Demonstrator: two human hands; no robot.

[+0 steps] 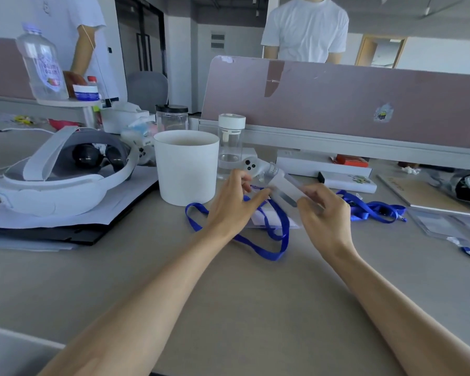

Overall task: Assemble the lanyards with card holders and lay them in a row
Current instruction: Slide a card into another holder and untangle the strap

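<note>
Left forearm (147,289): bare, enters at 7 o'clock, runs toward 1 o'clock. Left hand (235,204): back facing the camera, thumb stretched toward 3 o'clock, fingers curled out of sight at the far side; whether they grip anything cannot be told. Right forearm (391,294): bare, enters at 5 o'clock, runs toward 11 o'clock. Right hand (327,213): at 3 o'clock of the left and near it, wrist slightly bent, fingertips pinching the edge of a clear card holder (285,189).
</note>
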